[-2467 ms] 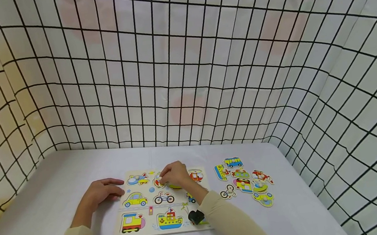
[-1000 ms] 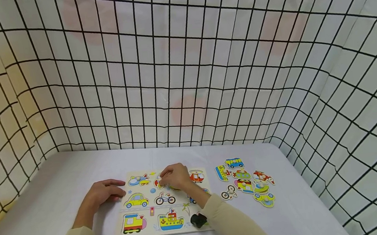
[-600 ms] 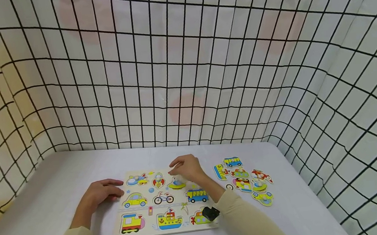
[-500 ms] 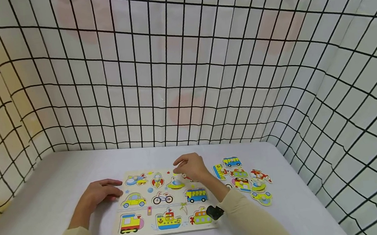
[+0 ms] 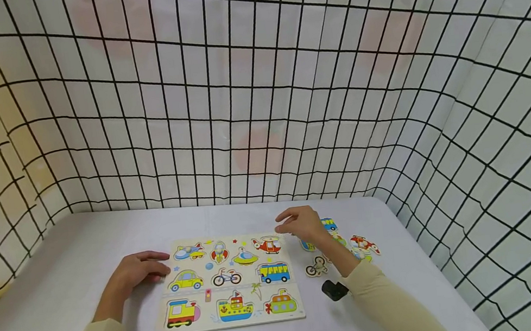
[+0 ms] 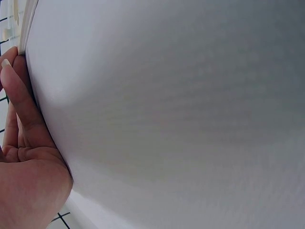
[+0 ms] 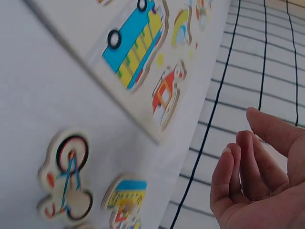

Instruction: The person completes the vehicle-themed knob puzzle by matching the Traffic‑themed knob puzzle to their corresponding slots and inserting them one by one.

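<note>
My left hand (image 5: 135,270) rests flat on the table, fingertips at the left edge of a wooden vehicle puzzle board (image 5: 209,319); in the left wrist view this hand (image 6: 28,129) has thumb and fingers stretched toward that edge. Empty and loosely bent, my right hand (image 5: 304,224) hovers past the board's upper right corner, over loose puzzle pieces. The right wrist view shows its fingers (image 7: 245,167) apart from the thumb. A rocket piece (image 5: 218,252) sits in the board's top row beside the airplane (image 5: 188,252). Near the right hand lie a bicycle piece (image 5: 316,266) and a ship piece (image 5: 306,245).
Right of the board, a bus piece (image 5: 328,224), a helicopter piece (image 5: 364,244) and other loose pieces lie close together, partly hidden by the right forearm. Black netting (image 5: 215,155) over white cloth walls the table in. Each wrist carries a small black camera (image 5: 335,290).
My right hand has let go of the rocket piece on the board, lifted away and moved right, over the loose pieces. The left hand has stayed at the board's edge.
</note>
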### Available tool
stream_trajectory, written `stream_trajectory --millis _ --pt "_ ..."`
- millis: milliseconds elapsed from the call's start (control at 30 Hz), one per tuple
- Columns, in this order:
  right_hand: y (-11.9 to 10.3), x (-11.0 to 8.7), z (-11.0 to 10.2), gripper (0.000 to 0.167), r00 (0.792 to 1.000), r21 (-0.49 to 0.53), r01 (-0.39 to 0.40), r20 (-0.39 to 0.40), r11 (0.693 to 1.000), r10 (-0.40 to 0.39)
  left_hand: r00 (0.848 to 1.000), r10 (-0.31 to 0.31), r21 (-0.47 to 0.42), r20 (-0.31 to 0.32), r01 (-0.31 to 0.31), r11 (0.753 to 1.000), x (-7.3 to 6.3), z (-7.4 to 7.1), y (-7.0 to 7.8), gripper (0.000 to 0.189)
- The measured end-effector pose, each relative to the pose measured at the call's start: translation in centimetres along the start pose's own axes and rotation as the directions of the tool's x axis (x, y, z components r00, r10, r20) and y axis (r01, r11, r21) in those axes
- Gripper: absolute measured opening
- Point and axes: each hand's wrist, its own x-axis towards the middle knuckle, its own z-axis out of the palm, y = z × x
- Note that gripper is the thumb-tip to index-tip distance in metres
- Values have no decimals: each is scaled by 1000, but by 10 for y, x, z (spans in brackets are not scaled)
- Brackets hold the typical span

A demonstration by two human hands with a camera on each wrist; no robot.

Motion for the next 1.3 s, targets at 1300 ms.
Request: stream_trajectory --millis 1300 --pt "154 -31 -123 36 963 40 -271 7 962 270 1000 -5 26 3 5 1000 3 -1 -2 56"
